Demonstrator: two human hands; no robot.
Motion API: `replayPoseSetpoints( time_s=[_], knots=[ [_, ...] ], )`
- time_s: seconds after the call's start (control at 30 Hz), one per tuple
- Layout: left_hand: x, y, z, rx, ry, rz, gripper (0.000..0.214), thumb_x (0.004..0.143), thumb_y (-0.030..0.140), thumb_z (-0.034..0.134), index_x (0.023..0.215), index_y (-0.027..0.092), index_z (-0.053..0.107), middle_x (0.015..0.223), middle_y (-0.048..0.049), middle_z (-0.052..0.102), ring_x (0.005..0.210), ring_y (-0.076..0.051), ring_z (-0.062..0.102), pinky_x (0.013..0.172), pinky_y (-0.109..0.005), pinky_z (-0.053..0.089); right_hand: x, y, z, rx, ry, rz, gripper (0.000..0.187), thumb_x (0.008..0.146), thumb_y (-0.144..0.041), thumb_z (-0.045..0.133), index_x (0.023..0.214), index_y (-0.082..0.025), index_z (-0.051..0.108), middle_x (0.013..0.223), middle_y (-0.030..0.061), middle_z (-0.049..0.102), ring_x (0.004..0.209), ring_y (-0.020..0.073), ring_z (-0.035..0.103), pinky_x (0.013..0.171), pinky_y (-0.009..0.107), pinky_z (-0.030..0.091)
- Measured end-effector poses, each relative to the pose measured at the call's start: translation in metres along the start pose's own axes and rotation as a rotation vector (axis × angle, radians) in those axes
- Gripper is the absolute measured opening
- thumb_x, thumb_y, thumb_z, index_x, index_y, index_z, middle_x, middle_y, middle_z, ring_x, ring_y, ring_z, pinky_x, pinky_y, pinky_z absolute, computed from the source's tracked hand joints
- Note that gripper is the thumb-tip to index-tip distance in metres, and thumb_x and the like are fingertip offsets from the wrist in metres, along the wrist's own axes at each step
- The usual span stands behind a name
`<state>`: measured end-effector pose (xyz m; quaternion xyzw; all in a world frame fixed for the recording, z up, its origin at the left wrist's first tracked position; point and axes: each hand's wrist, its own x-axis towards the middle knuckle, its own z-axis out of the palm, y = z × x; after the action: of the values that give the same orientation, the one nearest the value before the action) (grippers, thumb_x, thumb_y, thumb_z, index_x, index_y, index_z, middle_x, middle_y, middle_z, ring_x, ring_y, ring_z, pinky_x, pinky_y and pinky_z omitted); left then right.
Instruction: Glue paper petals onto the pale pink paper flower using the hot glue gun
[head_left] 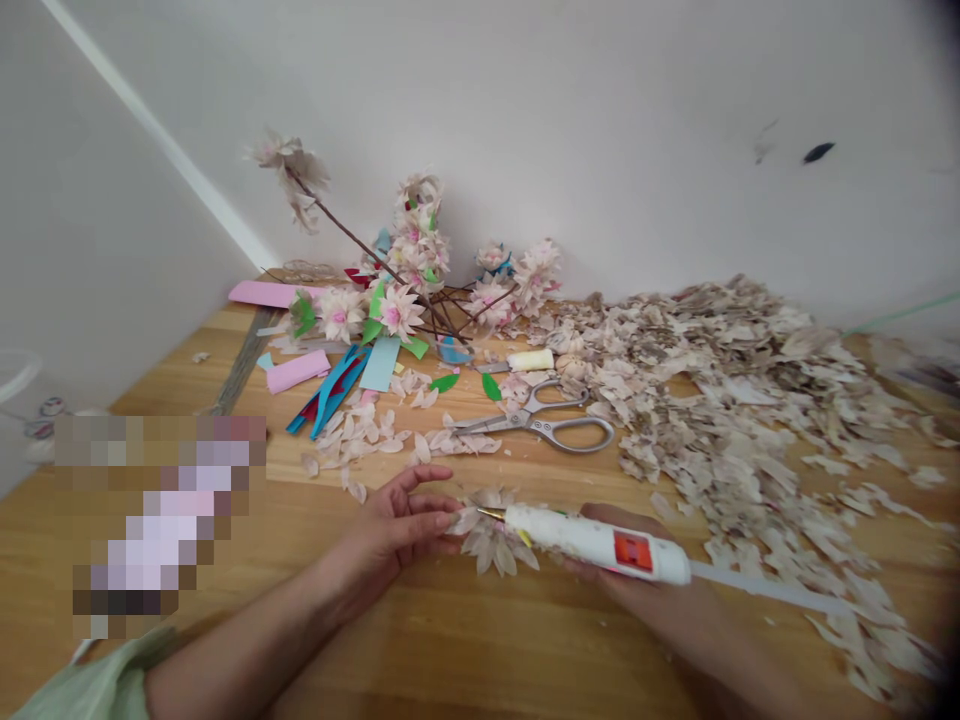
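In the head view, the person's left hand [397, 525] reaches in from the lower left, a pale green sleeve [90, 690] at the arm. Its fingers lie loosely together, the thumb lifted apart, with the fingertips [453, 519] at the edge of a pale paper flower [489, 540]; I cannot tell whether they actually grip it. The flower sits just above the middle of the frame's lower half, on or just over the wooden table [487, 680]. The right hand [637, 570] wraps around a white hot glue gun [592, 543] from underneath, holding it firmly, its brass nozzle [491, 513] touching or just over the flower. A pale cord [765, 592] trails off to the right.

Above the hands lie steel scissors [536, 420] with open blades. Upper centre, a branch of paper blossoms [390, 270] leans against the white wall, beside pink and blue paper strips [330, 390]. A large heap of cut petals [735, 420] spreads across the right. A pixelated patch [161, 525] hides something at the left.
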<state>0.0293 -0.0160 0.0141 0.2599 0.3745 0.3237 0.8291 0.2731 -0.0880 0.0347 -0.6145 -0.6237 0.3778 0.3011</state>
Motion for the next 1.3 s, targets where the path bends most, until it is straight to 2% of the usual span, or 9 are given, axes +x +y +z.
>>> replayPoseSetpoints(
  time_s=[0.3, 0.7, 0.83, 0.97, 1.17, 1.27, 1.3],
  knots=[
    [0.0002, -0.0007, -0.0012, 0.005, -0.003, -0.004, 0.053, 0.053, 0.016, 0.086, 0.096, 0.016, 0.055, 0.072, -0.001, 0.072, 0.064, -0.013, 0.067, 0.059, -0.023, 0.056, 0.0023, -0.0006, 0.002, 0.014, -0.021, 0.022, 0.027, 0.075, -0.039, 0.064, 0.061, -0.024, 0.047, 0.058, -0.0031, 0.05, 0.054, 0.0154, 0.048, 0.048, 0.027, 0.038],
    [0.0033, -0.0054, -0.0046, -0.006, -0.004, 0.013, 0.051, 0.055, 0.014, 0.085, 0.095, 0.017, 0.053, 0.072, -0.001, 0.072, 0.065, -0.014, 0.068, 0.06, -0.024, 0.056, 0.0013, 0.0011, -0.0008, 0.001, 0.004, 0.016, 0.018, 0.071, -0.039, 0.065, 0.061, -0.026, 0.057, 0.06, -0.0008, 0.059, 0.057, 0.0195, 0.056, 0.052, 0.029, 0.044],
    [0.0031, -0.0046, -0.0039, 0.006, 0.0, 0.028, 0.051, 0.055, 0.015, 0.085, 0.094, 0.017, 0.052, 0.073, -0.0015, 0.072, 0.066, -0.015, 0.069, 0.06, -0.024, 0.055, 0.0012, -0.0009, -0.0018, -0.021, -0.03, 0.021, 0.024, 0.073, -0.035, 0.065, 0.058, -0.024, 0.051, 0.057, -0.0024, 0.054, 0.054, 0.0169, 0.052, 0.049, 0.027, 0.04],
    [0.0012, -0.0022, -0.0014, 0.016, 0.005, 0.001, 0.052, 0.054, 0.015, 0.085, 0.094, 0.018, 0.052, 0.073, -0.0008, 0.072, 0.064, -0.014, 0.068, 0.061, -0.024, 0.055, 0.0022, -0.0002, -0.0008, -0.016, -0.007, 0.013, 0.027, 0.073, -0.039, 0.065, 0.059, -0.024, 0.047, 0.057, -0.0031, 0.05, 0.054, 0.0163, 0.05, 0.05, 0.027, 0.04],
    [0.0025, -0.0044, -0.0029, 0.027, 0.001, -0.001, 0.054, 0.053, 0.017, 0.086, 0.094, 0.018, 0.051, 0.073, -0.0015, 0.072, 0.063, -0.014, 0.068, 0.061, -0.025, 0.056, 0.0018, -0.0063, -0.0025, -0.036, -0.031, 0.021, 0.023, 0.076, -0.035, 0.061, 0.06, -0.026, 0.048, 0.059, -0.0018, 0.053, 0.056, 0.018, 0.052, 0.052, 0.028, 0.041],
    [0.0044, -0.0073, -0.0059, 0.018, -0.011, 0.012, 0.052, 0.055, 0.016, 0.085, 0.095, 0.018, 0.052, 0.074, -0.001, 0.072, 0.063, -0.014, 0.068, 0.061, -0.025, 0.056, 0.0011, -0.0075, -0.003, -0.019, -0.045, 0.001, 0.022, 0.074, -0.034, 0.063, 0.058, -0.026, 0.049, 0.058, -0.0019, 0.054, 0.056, 0.0183, 0.054, 0.053, 0.028, 0.041],
    [0.0046, -0.0077, -0.0063, 0.016, -0.015, 0.017, 0.051, 0.055, 0.016, 0.085, 0.095, 0.018, 0.052, 0.073, -0.001, 0.072, 0.063, -0.014, 0.068, 0.061, -0.025, 0.056, 0.0009, -0.007, -0.0028, -0.007, -0.015, 0.009, 0.022, 0.072, -0.033, 0.064, 0.057, -0.026, 0.05, 0.057, -0.0022, 0.054, 0.055, 0.0181, 0.053, 0.052, 0.028, 0.041]
  ],
)
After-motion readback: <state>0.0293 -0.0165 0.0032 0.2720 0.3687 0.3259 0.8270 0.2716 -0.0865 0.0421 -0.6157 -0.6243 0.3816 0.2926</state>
